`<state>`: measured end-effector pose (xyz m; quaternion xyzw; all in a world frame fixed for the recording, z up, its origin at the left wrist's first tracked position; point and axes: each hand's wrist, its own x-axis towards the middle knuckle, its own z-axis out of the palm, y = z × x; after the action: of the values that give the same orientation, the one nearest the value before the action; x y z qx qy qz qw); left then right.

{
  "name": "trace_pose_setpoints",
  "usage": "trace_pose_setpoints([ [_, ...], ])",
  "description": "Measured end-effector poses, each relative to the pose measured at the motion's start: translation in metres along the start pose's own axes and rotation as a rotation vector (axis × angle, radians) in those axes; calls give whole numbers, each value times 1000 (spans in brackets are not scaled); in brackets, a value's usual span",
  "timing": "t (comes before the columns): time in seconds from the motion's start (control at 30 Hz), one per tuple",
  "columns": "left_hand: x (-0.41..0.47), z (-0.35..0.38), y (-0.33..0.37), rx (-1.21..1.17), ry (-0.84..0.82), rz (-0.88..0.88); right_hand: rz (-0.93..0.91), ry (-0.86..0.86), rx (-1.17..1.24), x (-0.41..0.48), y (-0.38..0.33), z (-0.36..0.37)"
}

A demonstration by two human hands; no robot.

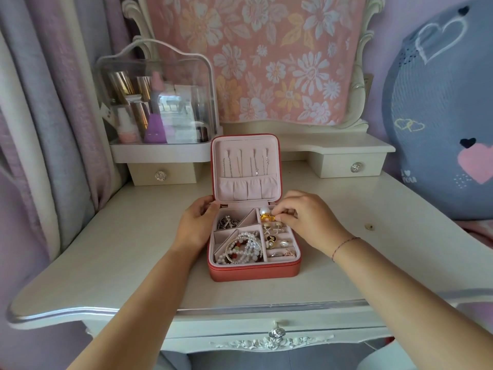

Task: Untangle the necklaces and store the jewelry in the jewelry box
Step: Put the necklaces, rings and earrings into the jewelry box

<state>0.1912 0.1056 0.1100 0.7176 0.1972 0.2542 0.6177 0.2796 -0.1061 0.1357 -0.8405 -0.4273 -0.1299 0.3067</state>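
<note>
Risk: gold piece (266, 217), pinched by right hand (306, 220) in box (253, 272) rear-right compartment, may be snagged on pearl (264, 211) touching it. Box gripped at rear-left corner by left hand (197, 225); rings (277, 240) could be scattered by jolt.

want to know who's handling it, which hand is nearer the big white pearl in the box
Right. The right hand pinches the gold piece just beside the pearl; the left hand holds the jewelry box at its left side, compartments away.
</note>
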Motion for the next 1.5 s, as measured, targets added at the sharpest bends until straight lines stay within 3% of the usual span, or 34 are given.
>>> trace_pose_setpoints([
  [0.43, -1, -1, 0, 13, 6, -5, 16, -31, -26, -5, -3, -7],
  [0.53, 1, -2, -1, 17, 5, -6, 28, 63, 14, -17, 3, -13],
  [0.7, 2, -1, -4, 2, 1, 7, 288, 295, -52, -49, 54, -40],
  [0.83, 4, -1, -5, 11, 2, 16, 499, 265, -127, -76, 91, -61],
  [0.97, 2, 1, -3, 7, 1, 21, 611, 246, 0, -83, 99, -64],
  [1.3, 4, -1, -5, 22, 8, 15, 498, 254, -69, -78, 93, -58],
  [1.5, 4, 0, -4, 9, 1, 10, 323, 197, 176, -62, 27, -40],
])
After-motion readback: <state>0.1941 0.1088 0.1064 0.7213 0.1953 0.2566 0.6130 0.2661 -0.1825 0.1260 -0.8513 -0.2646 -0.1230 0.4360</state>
